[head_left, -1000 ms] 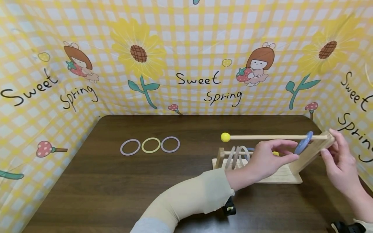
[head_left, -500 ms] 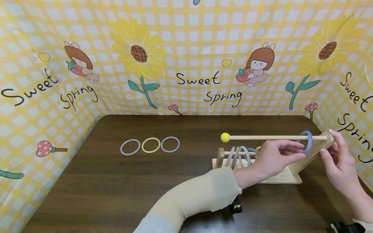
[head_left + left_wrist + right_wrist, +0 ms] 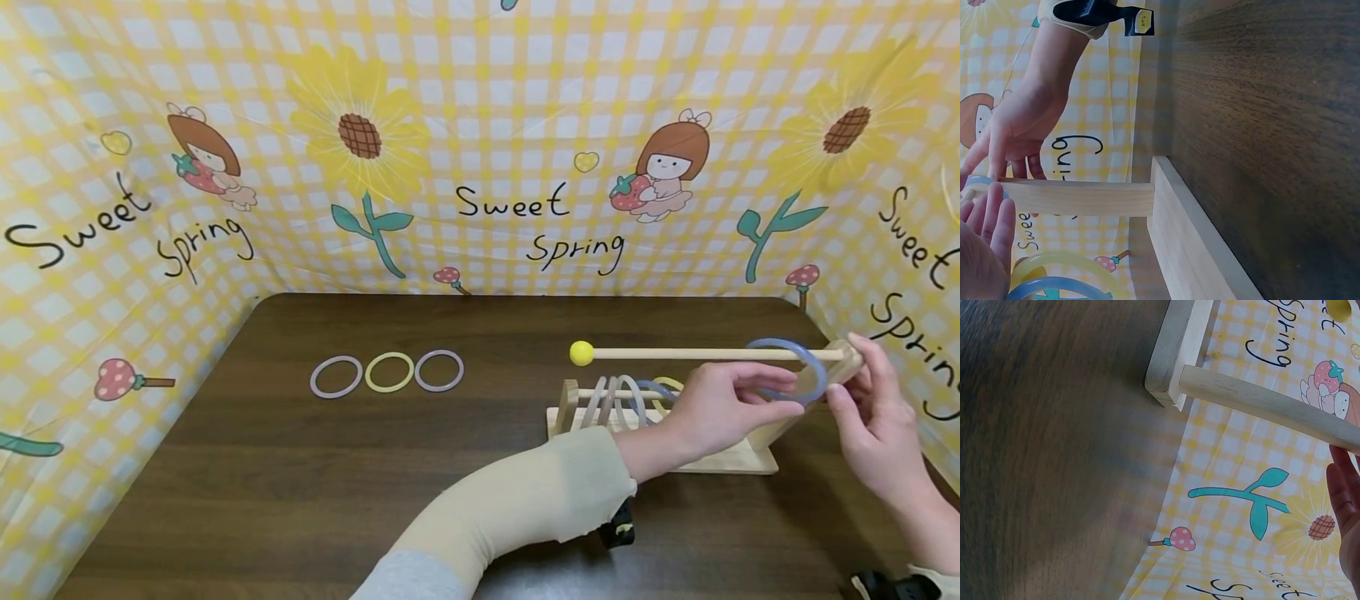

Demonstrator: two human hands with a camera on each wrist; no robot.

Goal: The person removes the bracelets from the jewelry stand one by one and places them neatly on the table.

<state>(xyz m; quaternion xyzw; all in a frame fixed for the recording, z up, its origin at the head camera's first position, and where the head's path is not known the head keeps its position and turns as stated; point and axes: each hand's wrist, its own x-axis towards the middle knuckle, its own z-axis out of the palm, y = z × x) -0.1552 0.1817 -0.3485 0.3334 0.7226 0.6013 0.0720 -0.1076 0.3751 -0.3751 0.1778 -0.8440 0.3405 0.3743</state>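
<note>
In the head view my left hand [image 3: 720, 408] pinches a blue ring [image 3: 819, 375] between thumb and fingers. That ring hangs around the upper rod [image 3: 675, 354] of a wooden ring stand, close to its slanted post [image 3: 767, 435]. My right hand [image 3: 877, 433] grips the post's top end, with the thumb at its near side. A yellow ball [image 3: 581, 353] caps the rod's free left end. Several pale rings [image 3: 592, 406], another blue ring and a yellow ring [image 3: 674, 383] hang on the lower rod, partly hidden by my left hand. The left wrist view shows both hands at the post [image 3: 1085, 198].
Two purple rings and one yellow ring [image 3: 389, 372] lie flat in a row on the dark wooden table [image 3: 262, 483], left of the stand. A yellow checked cloth [image 3: 510, 125] surrounds the table's back and sides. The stand's base [image 3: 738, 460] rests on the table.
My left hand has moved slightly right along the upper rod. The blue ring has shifted toward the post and turned, now showing more of its opening. My right hand stays on the post.
</note>
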